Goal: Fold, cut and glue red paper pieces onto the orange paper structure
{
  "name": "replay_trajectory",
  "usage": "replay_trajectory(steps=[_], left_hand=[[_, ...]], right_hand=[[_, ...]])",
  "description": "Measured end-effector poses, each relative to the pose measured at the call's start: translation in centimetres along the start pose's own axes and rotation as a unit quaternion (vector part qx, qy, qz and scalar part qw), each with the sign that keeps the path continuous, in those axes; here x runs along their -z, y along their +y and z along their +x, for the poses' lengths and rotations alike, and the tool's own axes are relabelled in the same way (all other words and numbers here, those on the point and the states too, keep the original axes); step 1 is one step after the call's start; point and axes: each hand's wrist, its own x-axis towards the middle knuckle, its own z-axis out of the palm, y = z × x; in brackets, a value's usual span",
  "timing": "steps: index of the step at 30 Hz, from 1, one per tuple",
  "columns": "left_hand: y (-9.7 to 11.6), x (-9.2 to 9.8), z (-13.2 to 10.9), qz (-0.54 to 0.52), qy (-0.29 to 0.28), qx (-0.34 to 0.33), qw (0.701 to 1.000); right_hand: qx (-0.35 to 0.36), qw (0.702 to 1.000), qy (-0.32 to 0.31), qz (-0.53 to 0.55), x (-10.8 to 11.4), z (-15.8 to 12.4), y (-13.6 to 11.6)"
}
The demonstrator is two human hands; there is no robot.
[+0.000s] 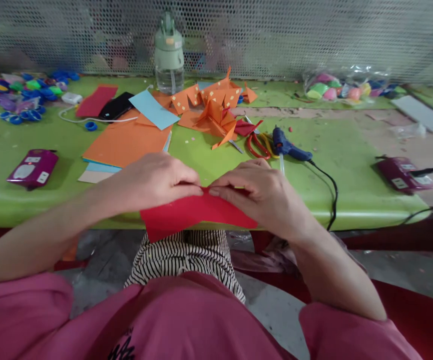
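Observation:
A sheet of red paper hangs at the table's front edge, held along its top between my two hands. My left hand pinches it near the middle of that top edge, thumb and fingertips pressed together. Close beside it, my right hand pinches the same edge, its fingers bent over the paper. The part under the right fingers is hidden. Behind my left hand lies a stack of orange paper with blue and pale sheets below. Folded orange paper shapes, some with pale spots, sit beyond my hands.
A blue glue gun lies right of red-handled scissors, its cord running over the front edge. Purple power sockets stand left and right. A water bottle stands at the back, near a black phone and a light blue sheet.

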Motion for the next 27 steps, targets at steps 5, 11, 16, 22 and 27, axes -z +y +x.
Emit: replay_trajectory(steps=[5, 11, 16, 22, 27], left_hand=[[-5.1, 2.6, 1.7, -0.069, 0.007, 0.090, 0.994], [-8.5, 5.3, 1.2, -0.156, 0.135, 0.178, 0.962], [-6.9, 4.8, 2.2, -0.328, 0.152, 0.105, 0.926], [-4.6, 3.5, 2.4, -0.162, 0.344, 0.067, 0.922], [-3.6, 0.4, 0.7, 0.093, 0.499, -0.048, 0.860]], right_hand=[[-0.151, 0.976, -0.016, 0.158, 2.0, 2.0, 4.5], [-0.250, 0.931, 0.034, 0.266, 5.2, 2.8, 6.6], [-0.170, 0.964, 0.115, 0.168, 5.3, 3.7, 5.8], [-0.090, 0.965, 0.240, -0.049, 5.0, 3.6, 4.3], [-0.224, 0.950, 0.146, 0.163, 2.7, 3.1, 3.7]])
